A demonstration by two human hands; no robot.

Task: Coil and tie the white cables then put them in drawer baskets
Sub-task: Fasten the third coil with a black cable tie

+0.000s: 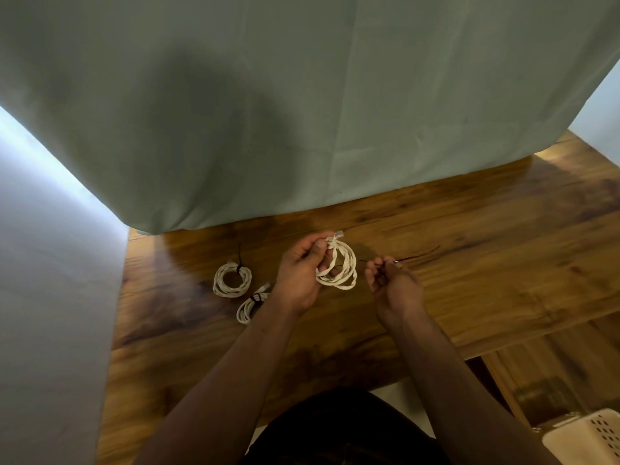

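Aloft, left hand (302,273) grip tight round white coil (339,270), right hand (393,284) grip pinched on black tie (419,255)

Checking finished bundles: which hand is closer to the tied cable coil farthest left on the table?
Left. The left hand, holding an untied coil, is just right of the tied cable coil; the right hand, pinching a black tie, is farther right.

dim, soft, wide-angle edge warp
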